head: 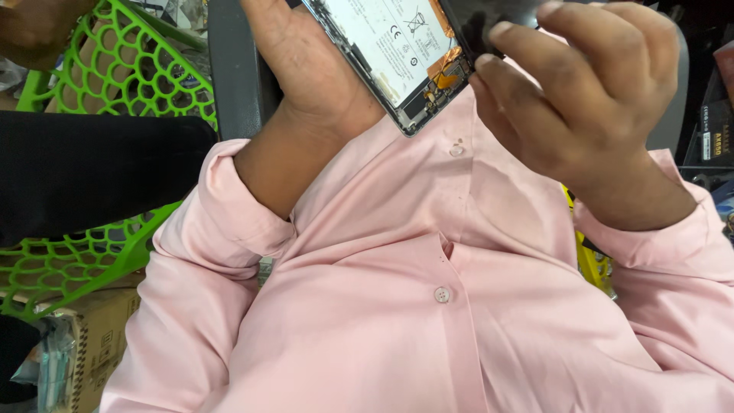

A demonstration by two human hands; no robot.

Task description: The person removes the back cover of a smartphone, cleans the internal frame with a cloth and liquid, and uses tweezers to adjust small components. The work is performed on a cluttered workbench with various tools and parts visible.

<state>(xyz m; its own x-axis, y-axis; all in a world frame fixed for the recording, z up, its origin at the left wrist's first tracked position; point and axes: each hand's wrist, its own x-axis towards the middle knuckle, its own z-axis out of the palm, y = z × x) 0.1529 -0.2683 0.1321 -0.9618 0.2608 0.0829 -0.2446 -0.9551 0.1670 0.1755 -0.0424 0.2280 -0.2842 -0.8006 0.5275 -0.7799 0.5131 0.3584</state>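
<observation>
**Opened Handset Held Between Both Hands, Back Panel Being Lifted**

The opened phone [397, 61] sits at the top of the view, close in front of the person's chest, its back facing the camera. A white battery label and an orange flex cable [447, 73] near the lower corner are exposed inside the metal frame.

The left hand [306, 61] cradles the handset from the side, palm wrapped against the frame's long edge; its fingers are out of view above the picture. The right hand [581, 92] pinches a dark panel [474, 27] at the opposite edge, fingertips [501, 30] curled over it. Whether the panel is fully detached from the frame cannot be told from here.

Surroundings: a pink shirt [428, 306] fills the lower view, a green lattice chair [115, 84] stands to one side, and a cardboard box [107, 336] rests below it.

Handling notes, as judgement:
- Keep the supporting palm on the frame rail only, away from the battery face.
- Lift the panel at a shallow angle; the orange flex lies just beside the pinching fingers and could tear if strained.
- Apply pressure near the panel's edge rather than its middle, so it does not bend.
- Hold the assembly over the lap, so any loosened part falls on cloth.
</observation>
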